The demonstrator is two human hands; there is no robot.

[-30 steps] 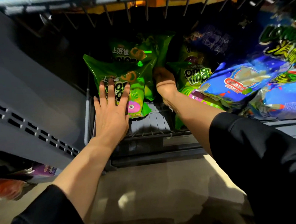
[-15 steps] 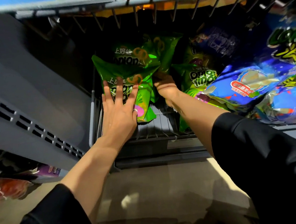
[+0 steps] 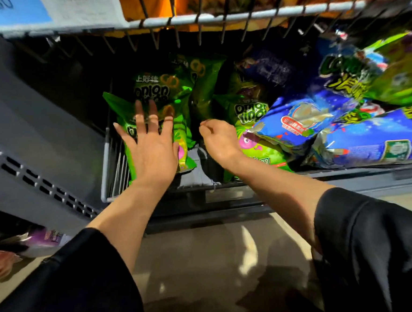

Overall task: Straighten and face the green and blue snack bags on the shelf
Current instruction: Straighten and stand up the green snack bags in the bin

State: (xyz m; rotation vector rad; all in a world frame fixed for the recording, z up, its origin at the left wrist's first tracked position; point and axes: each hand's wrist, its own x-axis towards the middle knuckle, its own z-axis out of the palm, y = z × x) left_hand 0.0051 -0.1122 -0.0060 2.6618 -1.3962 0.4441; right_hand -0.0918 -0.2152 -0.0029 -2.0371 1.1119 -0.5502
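Green onion-ring snack bags [image 3: 154, 96] stand in a stack at the left end of a low wire shelf [image 3: 109, 177]. My left hand [image 3: 150, 147] lies flat on the front green bag with fingers spread and straight. My right hand [image 3: 219, 140] hovers in the gap beside that stack, fingers loosely curled, holding nothing. A second green bag [image 3: 250, 113] stands right of that hand. Blue snack bags [image 3: 302, 122] lie tilted and overlapping further right, with another blue bag [image 3: 374, 141] on its side near the front edge.
A grey perforated panel [image 3: 28, 144] walls off the left side. The wire shelf above [image 3: 214, 17] holds orange bags and a price label [image 3: 43, 11]. More green and blue bags [image 3: 370, 73] pile up at the right. Tan floor [image 3: 207, 253] lies below.
My right hand has pulled back out from between the green bags and let go. My left hand stays pressed flat on the front green bag. The view has shifted closer.
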